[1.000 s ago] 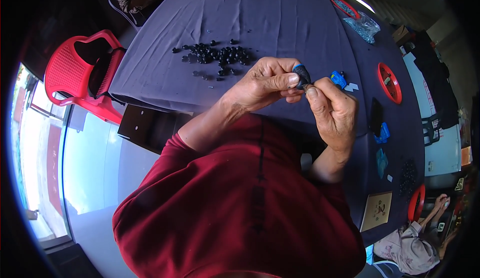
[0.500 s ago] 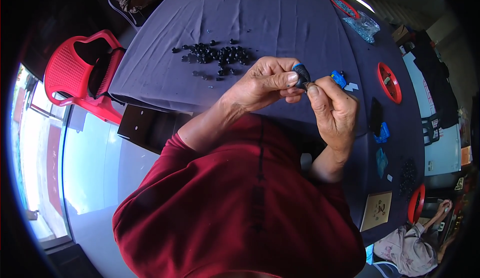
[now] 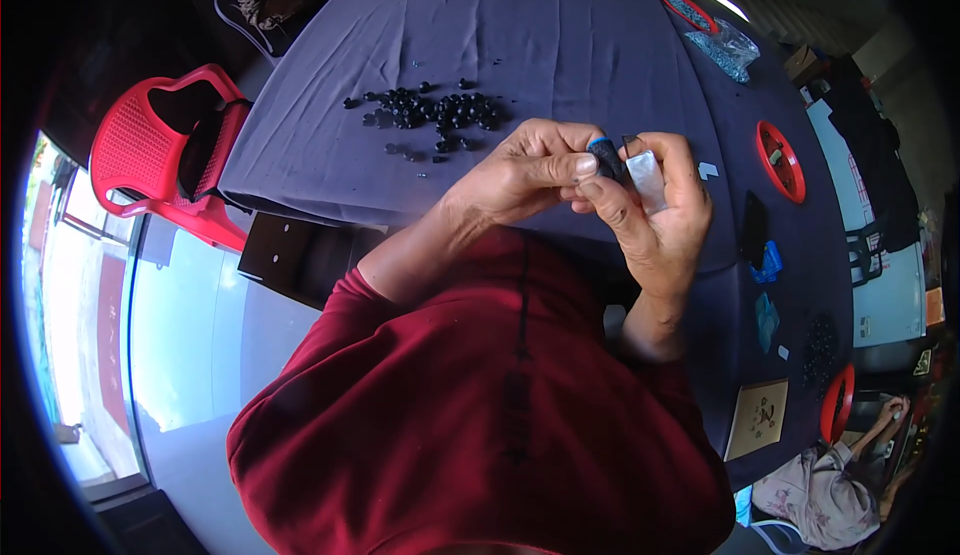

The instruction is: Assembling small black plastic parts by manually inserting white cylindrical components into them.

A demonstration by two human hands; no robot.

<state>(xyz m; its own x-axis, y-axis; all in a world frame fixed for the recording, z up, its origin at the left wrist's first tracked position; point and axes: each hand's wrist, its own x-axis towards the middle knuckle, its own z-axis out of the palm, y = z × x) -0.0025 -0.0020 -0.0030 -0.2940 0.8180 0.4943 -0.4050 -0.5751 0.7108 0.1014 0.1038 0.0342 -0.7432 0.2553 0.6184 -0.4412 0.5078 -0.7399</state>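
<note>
My left hand (image 3: 540,167) is closed, thumb against fingers, on a small black fabric sleeve (image 3: 607,158) with a blue edge. Close against it, my right hand (image 3: 672,200) is curled, its thumb meeting the lower end of the sleeve. A flat, shiny white rectangular piece (image 3: 647,181) lies between that thumb and the curled fingers. Both hands are raised over the near edge of the cloth-covered table (image 3: 560,45). Past my left hand, a loose pile of round black beads (image 3: 430,108) is spread on the cloth.
On the right are a red dish (image 3: 780,161), a dark flat object (image 3: 754,220), blue packets (image 3: 768,263) and a tan card (image 3: 757,420). A bag of bluish beads (image 3: 722,53) lies far right. A red chair (image 3: 150,145) stands left; other people sit at two corners.
My right hand has turned and its thumb has moved left, bringing the white piece into sight. The blue packet behind that hand is now hidden. My left hand keeps hold of the black sleeve.
</note>
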